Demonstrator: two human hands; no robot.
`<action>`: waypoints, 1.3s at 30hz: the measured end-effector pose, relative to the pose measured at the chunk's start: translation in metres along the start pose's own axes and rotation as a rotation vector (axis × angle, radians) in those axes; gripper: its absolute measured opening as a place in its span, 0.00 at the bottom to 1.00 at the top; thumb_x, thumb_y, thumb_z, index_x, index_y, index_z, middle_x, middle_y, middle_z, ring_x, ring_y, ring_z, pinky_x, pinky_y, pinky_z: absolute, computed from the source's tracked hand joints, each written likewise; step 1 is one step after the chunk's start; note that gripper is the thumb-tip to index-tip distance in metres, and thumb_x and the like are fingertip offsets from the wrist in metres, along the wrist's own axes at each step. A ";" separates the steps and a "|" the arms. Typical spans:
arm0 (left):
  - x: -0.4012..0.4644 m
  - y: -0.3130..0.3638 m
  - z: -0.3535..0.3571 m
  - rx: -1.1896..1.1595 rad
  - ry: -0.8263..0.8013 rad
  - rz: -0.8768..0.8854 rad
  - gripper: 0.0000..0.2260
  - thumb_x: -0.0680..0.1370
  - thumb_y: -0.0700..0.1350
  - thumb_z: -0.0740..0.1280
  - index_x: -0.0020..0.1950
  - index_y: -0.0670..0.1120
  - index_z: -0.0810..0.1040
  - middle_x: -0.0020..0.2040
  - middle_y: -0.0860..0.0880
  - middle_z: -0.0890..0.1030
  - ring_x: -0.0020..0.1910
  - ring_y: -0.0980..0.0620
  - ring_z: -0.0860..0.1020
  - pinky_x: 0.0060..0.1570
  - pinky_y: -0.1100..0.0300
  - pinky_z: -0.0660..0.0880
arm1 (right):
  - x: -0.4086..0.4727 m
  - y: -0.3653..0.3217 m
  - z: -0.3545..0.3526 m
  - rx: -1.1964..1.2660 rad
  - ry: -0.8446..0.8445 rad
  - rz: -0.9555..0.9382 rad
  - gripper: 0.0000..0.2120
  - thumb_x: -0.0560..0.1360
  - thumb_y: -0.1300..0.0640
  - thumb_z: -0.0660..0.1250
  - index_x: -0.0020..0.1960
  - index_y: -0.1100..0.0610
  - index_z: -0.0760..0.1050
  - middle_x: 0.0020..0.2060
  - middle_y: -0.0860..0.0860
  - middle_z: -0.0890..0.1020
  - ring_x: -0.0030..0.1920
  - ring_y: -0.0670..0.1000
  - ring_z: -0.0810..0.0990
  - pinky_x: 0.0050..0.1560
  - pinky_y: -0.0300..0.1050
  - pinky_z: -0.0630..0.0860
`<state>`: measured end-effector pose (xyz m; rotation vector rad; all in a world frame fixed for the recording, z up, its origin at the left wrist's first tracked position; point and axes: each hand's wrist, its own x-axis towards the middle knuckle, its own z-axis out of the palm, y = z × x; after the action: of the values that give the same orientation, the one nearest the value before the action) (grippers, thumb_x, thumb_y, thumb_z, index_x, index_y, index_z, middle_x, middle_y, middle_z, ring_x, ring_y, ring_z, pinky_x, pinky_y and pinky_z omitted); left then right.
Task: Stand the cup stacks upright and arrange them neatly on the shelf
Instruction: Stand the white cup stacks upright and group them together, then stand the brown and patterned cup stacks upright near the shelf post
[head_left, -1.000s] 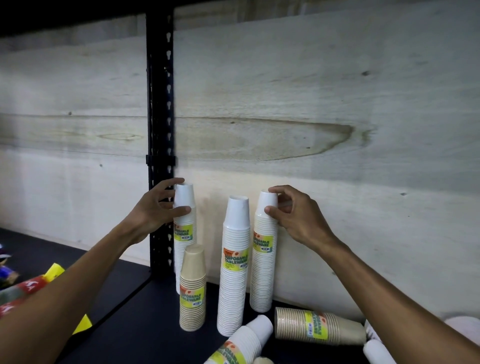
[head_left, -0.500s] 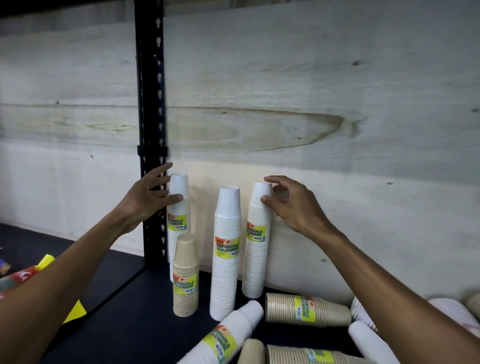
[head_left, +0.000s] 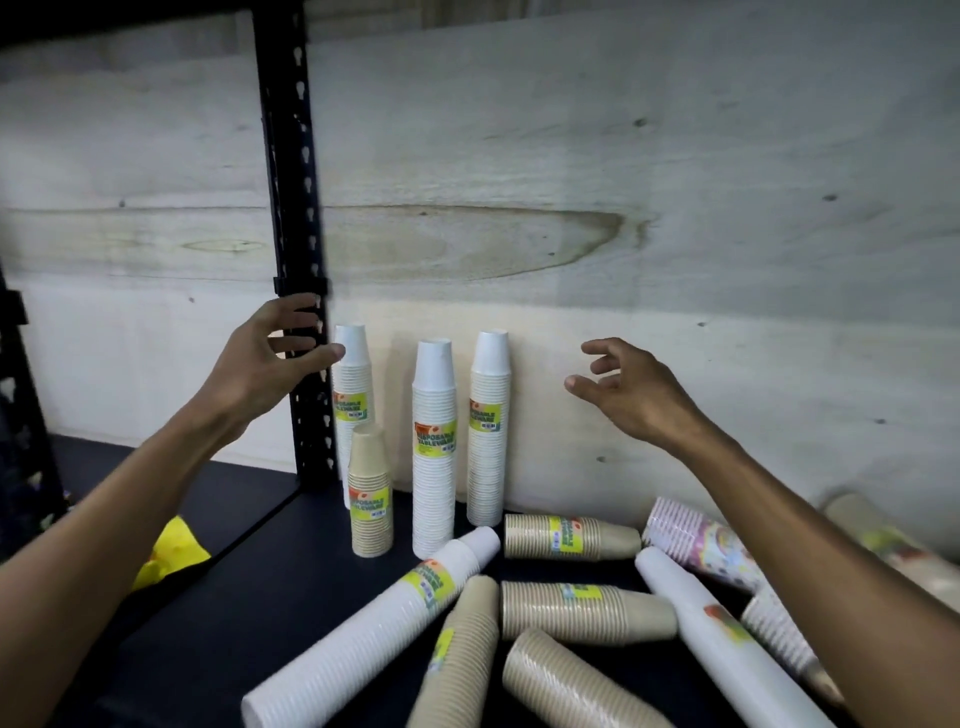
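Note:
Three tall white cup stacks stand upright against the wooden back wall: a left one (head_left: 353, 395), a middle one (head_left: 434, 447) and a right one (head_left: 488, 426). A short tan stack (head_left: 370, 491) stands in front of the left one. My left hand (head_left: 265, 364) is open, its thumb touching the left stack's top. My right hand (head_left: 623, 389) hovers open, apart from the right stack. Several stacks lie on their sides on the dark shelf (head_left: 249, 613): a long white one (head_left: 374, 629), tan ones (head_left: 571, 538) (head_left: 587, 610), and a patterned pink one (head_left: 701, 540).
A black perforated shelf post (head_left: 293, 234) rises just behind my left hand. A yellow packet (head_left: 169, 553) lies on the neighbouring shelf section at the left. Another long white stack (head_left: 717, 634) lies under my right forearm.
My right hand has let go of the right white stack and pulled away to the right with fingers spread. My left hand has loosened on the left stack. The view tilted down, showing more fallen stacks.

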<state>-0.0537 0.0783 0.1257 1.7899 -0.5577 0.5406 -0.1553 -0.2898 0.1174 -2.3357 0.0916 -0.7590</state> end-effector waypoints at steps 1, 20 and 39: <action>-0.004 0.009 0.003 0.016 -0.010 0.016 0.26 0.71 0.49 0.76 0.67 0.58 0.73 0.61 0.54 0.78 0.57 0.53 0.79 0.46 0.63 0.74 | -0.006 0.004 -0.007 -0.029 -0.018 0.015 0.25 0.74 0.44 0.72 0.67 0.49 0.72 0.57 0.49 0.78 0.53 0.50 0.79 0.50 0.42 0.74; -0.073 0.022 0.251 0.620 -0.925 0.241 0.25 0.74 0.59 0.70 0.68 0.52 0.74 0.62 0.51 0.78 0.58 0.52 0.77 0.56 0.60 0.73 | -0.078 0.146 -0.068 -0.628 -0.486 0.407 0.29 0.69 0.39 0.71 0.67 0.47 0.71 0.58 0.46 0.80 0.56 0.50 0.79 0.56 0.45 0.74; -0.058 -0.002 0.279 0.670 -0.871 0.131 0.37 0.68 0.61 0.75 0.73 0.50 0.68 0.65 0.49 0.76 0.60 0.49 0.75 0.57 0.59 0.71 | -0.058 0.153 -0.087 -0.528 -0.486 0.316 0.24 0.71 0.46 0.73 0.65 0.48 0.74 0.50 0.45 0.76 0.50 0.48 0.75 0.50 0.40 0.70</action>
<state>-0.0746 -0.1833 0.0144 2.6387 -1.1892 -0.0261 -0.2302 -0.4435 0.0465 -2.8345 0.4809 0.0111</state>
